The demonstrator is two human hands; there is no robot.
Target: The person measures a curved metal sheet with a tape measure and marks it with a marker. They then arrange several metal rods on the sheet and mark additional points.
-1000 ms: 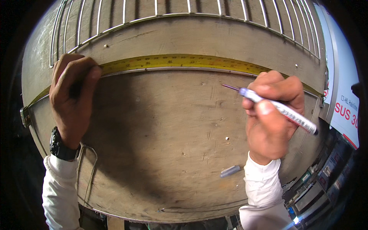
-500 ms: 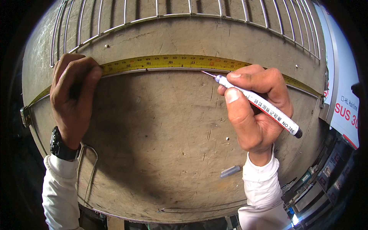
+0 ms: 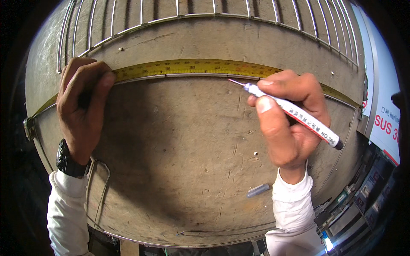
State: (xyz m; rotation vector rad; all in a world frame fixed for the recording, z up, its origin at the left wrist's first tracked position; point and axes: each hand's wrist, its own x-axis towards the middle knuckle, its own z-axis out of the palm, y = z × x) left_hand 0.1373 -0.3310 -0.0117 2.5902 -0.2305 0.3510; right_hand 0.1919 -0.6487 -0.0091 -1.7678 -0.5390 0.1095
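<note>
A yellow measuring tape (image 3: 192, 67) lies stretched across a worn wooden board (image 3: 179, 162), along a thin metal rod. My left hand (image 3: 83, 104) presses flat on the tape's left part, fingers spread over it; a black watch sits on that wrist. My right hand (image 3: 290, 119) holds a white marker pen (image 3: 294, 113) with its fine tip touching the board just below the tape's lower edge, right of the middle. Both sleeves are white.
A grid of metal wire bars (image 3: 213, 13) lies beyond the tape at the board's far side. The pen's grey cap (image 3: 258, 190) rests on the board near my right wrist. A bent wire (image 3: 99, 183) lies by my left wrist. A white printed sheet (image 3: 384, 111) stands at the right.
My right hand has moved left with the pen, bringing its tip down to the board beside the tape. My left hand has stayed in place on the tape.
</note>
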